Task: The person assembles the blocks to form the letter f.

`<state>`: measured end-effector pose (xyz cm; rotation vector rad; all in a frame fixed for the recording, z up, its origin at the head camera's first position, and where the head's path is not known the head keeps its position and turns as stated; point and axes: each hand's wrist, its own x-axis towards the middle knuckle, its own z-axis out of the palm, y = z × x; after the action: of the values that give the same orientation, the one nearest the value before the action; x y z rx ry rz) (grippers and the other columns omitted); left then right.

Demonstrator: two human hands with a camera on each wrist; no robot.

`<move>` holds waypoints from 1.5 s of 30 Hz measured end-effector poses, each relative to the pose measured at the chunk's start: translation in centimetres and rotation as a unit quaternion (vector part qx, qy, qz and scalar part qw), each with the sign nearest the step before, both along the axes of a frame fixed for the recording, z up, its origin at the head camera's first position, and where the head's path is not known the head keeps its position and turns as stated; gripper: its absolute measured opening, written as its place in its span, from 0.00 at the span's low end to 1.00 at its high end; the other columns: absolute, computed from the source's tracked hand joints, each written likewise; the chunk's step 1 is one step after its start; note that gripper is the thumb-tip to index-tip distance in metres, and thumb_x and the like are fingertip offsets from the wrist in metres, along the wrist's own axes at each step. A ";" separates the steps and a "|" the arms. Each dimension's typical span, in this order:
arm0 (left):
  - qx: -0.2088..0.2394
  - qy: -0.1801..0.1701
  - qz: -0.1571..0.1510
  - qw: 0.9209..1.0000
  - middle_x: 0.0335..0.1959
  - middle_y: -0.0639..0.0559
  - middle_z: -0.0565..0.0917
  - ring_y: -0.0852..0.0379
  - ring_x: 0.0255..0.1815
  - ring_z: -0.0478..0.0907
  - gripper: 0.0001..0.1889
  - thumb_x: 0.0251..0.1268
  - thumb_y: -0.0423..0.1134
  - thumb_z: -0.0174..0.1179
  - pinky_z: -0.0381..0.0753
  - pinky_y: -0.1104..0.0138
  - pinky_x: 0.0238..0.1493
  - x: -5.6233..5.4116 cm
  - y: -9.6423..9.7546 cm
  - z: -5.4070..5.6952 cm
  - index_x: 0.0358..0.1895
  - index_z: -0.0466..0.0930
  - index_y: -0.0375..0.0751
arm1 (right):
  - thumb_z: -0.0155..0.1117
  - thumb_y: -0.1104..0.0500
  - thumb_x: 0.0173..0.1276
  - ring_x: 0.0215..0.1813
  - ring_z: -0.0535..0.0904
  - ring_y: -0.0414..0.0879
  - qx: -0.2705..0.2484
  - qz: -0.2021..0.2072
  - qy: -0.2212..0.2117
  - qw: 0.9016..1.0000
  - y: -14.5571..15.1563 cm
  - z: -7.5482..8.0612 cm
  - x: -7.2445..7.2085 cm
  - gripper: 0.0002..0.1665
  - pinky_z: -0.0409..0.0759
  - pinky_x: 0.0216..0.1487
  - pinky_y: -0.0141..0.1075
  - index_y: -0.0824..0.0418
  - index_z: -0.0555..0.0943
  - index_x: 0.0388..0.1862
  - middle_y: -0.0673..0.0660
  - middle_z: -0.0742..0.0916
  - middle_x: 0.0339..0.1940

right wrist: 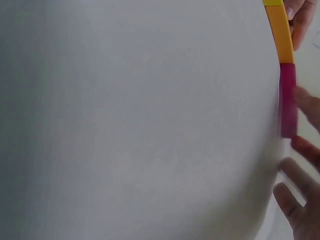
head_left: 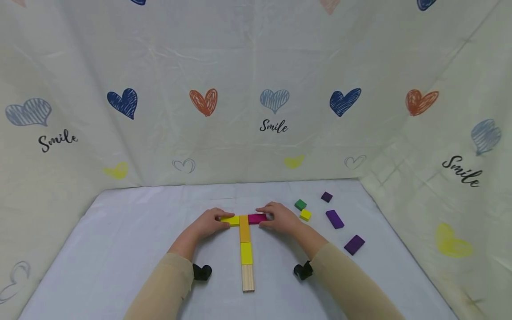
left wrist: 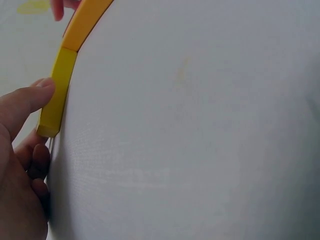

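Aligning, apparently: left hand [head_left: 210, 221] pinches a yellow oblong wooden block [head_left: 230, 221], right hand [head_left: 282, 217] spread round a magenta oblong wooden block [head_left: 256, 219], contact blurred; gentle release likely next.

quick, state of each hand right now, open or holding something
Left hand: closed, pinching the yellow block.
Right hand: open, at the magenta block.

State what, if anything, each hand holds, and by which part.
The left hand pinches a yellow block by its outer end. Whether the right hand grips or merely touches the magenta block is unclear.
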<state>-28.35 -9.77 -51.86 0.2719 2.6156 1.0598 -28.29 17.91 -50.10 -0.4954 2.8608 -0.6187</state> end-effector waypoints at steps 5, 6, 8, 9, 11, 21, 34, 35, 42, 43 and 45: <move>-0.001 0.000 0.003 1.000 0.57 0.54 0.79 0.50 0.55 0.72 0.18 0.65 0.45 0.66 0.73 0.51 0.63 0.0 -0.2 -0.1 0.58 0.83 0.66 | 0.73 0.46 0.63 0.60 0.73 0.48 -0.008 0.001 0.011 1.000 0.9 0.3 0.7 0.29 0.76 0.62 0.45 0.42 0.80 0.64 0.50 0.81 0.56; 0.000 0.000 0.002 1.000 0.57 0.54 0.79 0.50 0.55 0.72 0.19 0.65 0.45 0.66 0.73 0.51 0.63 0.0 -0.3 -0.1 0.58 0.83 0.65 | 0.73 0.47 0.63 0.61 0.73 0.49 -0.013 -0.001 0.010 1.000 1.2 0.5 1.0 0.29 0.76 0.62 0.46 0.43 0.81 0.64 0.50 0.81 0.56; 0.002 0.002 0.001 1.000 0.57 0.54 0.79 0.50 0.55 0.72 0.19 0.65 0.45 0.66 0.74 0.51 0.63 0.0 -0.3 -0.1 0.59 0.83 0.65 | 0.73 0.47 0.63 0.61 0.73 0.49 -0.023 -0.007 0.010 1.000 1.8 1.0 1.4 0.28 0.77 0.61 0.46 0.44 0.81 0.63 0.50 0.81 0.56; 0.002 0.003 0.001 1.000 0.57 0.54 0.79 0.50 0.55 0.72 0.19 0.65 0.45 0.66 0.74 0.51 0.62 0.0 -0.3 0.0 0.59 0.83 0.64 | 0.72 0.47 0.63 0.61 0.73 0.50 -0.027 -0.010 0.009 1.000 2.1 1.2 1.6 0.28 0.77 0.61 0.47 0.44 0.81 0.63 0.50 0.81 0.56; 0.002 0.005 0.000 1.000 0.57 0.54 0.79 0.50 0.55 0.73 0.19 0.65 0.45 0.66 0.74 0.51 0.62 0.0 -0.4 -0.1 0.59 0.83 0.64 | 0.72 0.47 0.64 0.62 0.73 0.50 -0.027 -0.020 0.010 0.999 3.0 1.5 2.0 0.27 0.77 0.61 0.47 0.43 0.81 0.63 0.50 0.81 0.57; 0.011 -0.001 0.002 1.000 0.58 0.54 0.79 0.49 0.55 0.72 0.18 0.65 0.45 0.66 0.74 0.51 0.62 0.1 -0.5 -0.1 0.58 0.83 0.65 | 0.71 0.46 0.65 0.60 0.74 0.54 -0.048 -0.057 0.001 0.997 9.3 2.4 4.1 0.26 0.78 0.56 0.50 0.48 0.83 0.61 0.55 0.80 0.58; 0.014 0.009 -0.003 1.000 0.57 0.55 0.79 0.50 0.54 0.73 0.18 0.65 0.44 0.66 0.74 0.52 0.62 0.0 -0.4 -0.1 0.58 0.83 0.65 | 0.71 0.46 0.64 0.46 0.73 0.50 -0.036 -0.105 0.008 0.994 17.9 2.1 7.8 0.30 0.76 0.37 0.38 0.55 0.81 0.62 0.57 0.81 0.50; 0.015 0.009 -0.003 1.000 0.57 0.55 0.79 0.50 0.54 0.73 0.18 0.65 0.44 0.66 0.74 0.52 0.62 0.0 -0.4 -0.1 0.58 0.83 0.65 | 0.71 0.45 0.64 0.45 0.73 0.50 -0.037 -0.110 0.006 0.993 18.4 2.1 8.0 0.30 0.75 0.36 0.38 0.56 0.81 0.62 0.57 0.81 0.50; 0.019 0.009 -0.008 1.000 0.57 0.55 0.79 0.50 0.55 0.73 0.18 0.65 0.45 0.66 0.73 0.51 0.63 0.1 -0.4 0.1 0.58 0.83 0.65 | 0.71 0.43 0.62 0.43 0.72 0.51 -0.026 -0.147 0.007 0.989 21.5 2.2 9.5 0.38 0.72 0.33 0.38 0.63 0.77 0.65 0.62 0.80 0.50; 0.020 0.009 -0.008 1.000 0.57 0.55 0.79 0.50 0.55 0.73 0.18 0.65 0.45 0.66 0.73 0.51 0.62 0.1 -0.3 0.1 0.58 0.83 0.65 | 0.71 0.42 0.62 0.43 0.71 0.51 -0.021 -0.154 0.004 0.988 21.9 2.1 9.6 0.39 0.72 0.33 0.38 0.64 0.76 0.65 0.62 0.79 0.49; 0.019 0.009 -0.009 1.000 0.57 0.55 0.79 0.50 0.55 0.72 0.18 0.65 0.45 0.66 0.73 0.51 0.62 0.1 -0.3 0.1 0.58 0.83 0.65 | 0.70 0.40 0.62 0.43 0.72 0.53 -0.011 -0.164 -0.002 0.986 22.7 2.0 9.7 0.42 0.72 0.34 0.39 0.65 0.74 0.67 0.64 0.78 0.50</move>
<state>-28.29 -10.06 -51.74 0.3133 2.6060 1.1062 -18.58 40.59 -48.06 -0.0216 2.9577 -0.6985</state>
